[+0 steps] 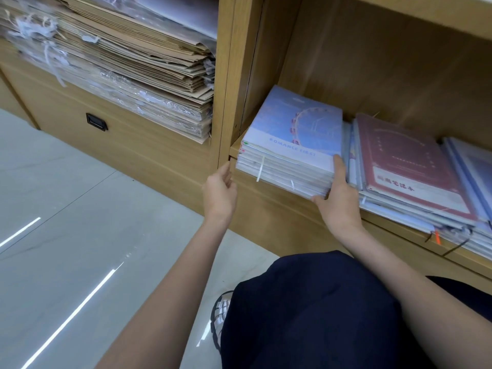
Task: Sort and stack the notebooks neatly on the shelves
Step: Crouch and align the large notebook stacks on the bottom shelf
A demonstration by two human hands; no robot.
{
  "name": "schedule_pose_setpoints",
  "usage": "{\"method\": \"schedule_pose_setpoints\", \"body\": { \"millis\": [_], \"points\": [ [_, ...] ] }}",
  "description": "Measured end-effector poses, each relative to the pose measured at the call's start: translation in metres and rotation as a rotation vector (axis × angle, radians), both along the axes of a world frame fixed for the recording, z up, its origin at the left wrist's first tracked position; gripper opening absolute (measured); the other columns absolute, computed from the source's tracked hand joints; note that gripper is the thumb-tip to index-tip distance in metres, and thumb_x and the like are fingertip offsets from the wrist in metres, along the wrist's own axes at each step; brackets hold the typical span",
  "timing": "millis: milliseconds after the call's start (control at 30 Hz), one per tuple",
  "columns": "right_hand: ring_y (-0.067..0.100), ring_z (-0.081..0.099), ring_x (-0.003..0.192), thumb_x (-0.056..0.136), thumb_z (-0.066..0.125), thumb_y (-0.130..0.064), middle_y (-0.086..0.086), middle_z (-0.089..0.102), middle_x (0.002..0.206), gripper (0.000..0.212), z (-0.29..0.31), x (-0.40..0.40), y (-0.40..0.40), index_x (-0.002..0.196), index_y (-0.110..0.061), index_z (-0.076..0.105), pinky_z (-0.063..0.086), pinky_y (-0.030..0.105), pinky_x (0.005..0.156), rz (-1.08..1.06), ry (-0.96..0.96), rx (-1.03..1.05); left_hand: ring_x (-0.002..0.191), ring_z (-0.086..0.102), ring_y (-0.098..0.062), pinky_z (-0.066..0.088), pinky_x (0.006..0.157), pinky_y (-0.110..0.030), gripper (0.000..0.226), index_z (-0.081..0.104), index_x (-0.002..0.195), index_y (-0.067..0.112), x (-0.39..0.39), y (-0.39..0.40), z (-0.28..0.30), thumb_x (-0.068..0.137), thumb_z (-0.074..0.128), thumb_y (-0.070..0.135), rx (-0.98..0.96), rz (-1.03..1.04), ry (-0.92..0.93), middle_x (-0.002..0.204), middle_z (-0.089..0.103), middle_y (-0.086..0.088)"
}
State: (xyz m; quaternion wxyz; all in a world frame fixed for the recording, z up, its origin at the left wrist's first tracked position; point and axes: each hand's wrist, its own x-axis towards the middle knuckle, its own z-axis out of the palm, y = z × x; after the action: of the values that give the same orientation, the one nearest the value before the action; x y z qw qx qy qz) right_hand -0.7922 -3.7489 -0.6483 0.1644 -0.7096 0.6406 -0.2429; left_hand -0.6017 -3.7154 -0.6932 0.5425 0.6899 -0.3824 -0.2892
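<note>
Right hand point(339, 201) in a narrow grip on the near right corner of the notebook stack point(292, 145) (ferris-wheel cover on top), lying at the left end of the shelf point(399, 230). Left hand point(219, 191) loosely open, empty, beside the shelf's upright panel point(226, 89). Red-covered pile point(410, 166) just right of the stack.

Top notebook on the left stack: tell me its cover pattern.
Pale blue top notebook with a pink Ferris wheel and a white lettered band, seen in the head view.

A stationery shop, by the look of it: left of the gripping hand, kraft paper bags point(138, 62) lie stacked flat; right beside it, wrapped notebooks point(410, 166) fill wooden display shelving point(226, 83) over glossy floor tiles point(66, 235).
</note>
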Motion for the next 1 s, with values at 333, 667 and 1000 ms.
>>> {"method": "schedule_pose_setpoints", "body": {
  "millis": [333, 667, 1000],
  "points": [
    [0.008, 0.040, 0.052, 0.087, 0.061, 0.001, -0.001, 0.041, 0.058, 0.086, 0.002, 0.001, 0.001, 0.151, -0.025, 0.009, 0.039, 0.024, 0.064, 0.043, 0.035, -0.025, 0.129, 0.044, -0.028, 0.037, 0.099, -0.025, 0.044, 0.045, 0.131, 0.006, -0.021, -0.004, 0.001, 0.089, 0.043, -0.004, 0.060, -0.240, -0.311, 0.155, 0.017, -0.016],
    [0.016, 0.044, 0.057, 0.089, 0.059, -0.002, 0.004, 0.044, 0.061, 0.082, 0.004, 0.008, -0.042, 0.151, -0.020, 0.008, 0.037, 0.029, 0.059, 0.019, 0.144, -0.016, 0.131, 0.038, -0.031, 0.037, 0.099, -0.030, 0.050, 0.033, 0.140, 0.005, -0.015, -0.040, 0.010, 0.091, 0.037, -0.002, 0.121, -0.244, -0.368, 0.154, 0.020, -0.016],
    [0.034, 0.058, 0.080, 0.089, 0.058, -0.001, 0.019, 0.059, 0.085, 0.080, -0.004, 0.028, -0.068, 0.151, -0.016, 0.009, 0.050, 0.042, 0.075, 0.056, 0.215, -0.103, 0.112, 0.050, -0.035, 0.038, 0.077, -0.026, 0.042, 0.041, 0.126, -0.002, -0.007, -0.079, 0.021, 0.084, 0.042, -0.006, 0.145, -0.183, -0.362, 0.142, 0.032, -0.019]
  ]
}}
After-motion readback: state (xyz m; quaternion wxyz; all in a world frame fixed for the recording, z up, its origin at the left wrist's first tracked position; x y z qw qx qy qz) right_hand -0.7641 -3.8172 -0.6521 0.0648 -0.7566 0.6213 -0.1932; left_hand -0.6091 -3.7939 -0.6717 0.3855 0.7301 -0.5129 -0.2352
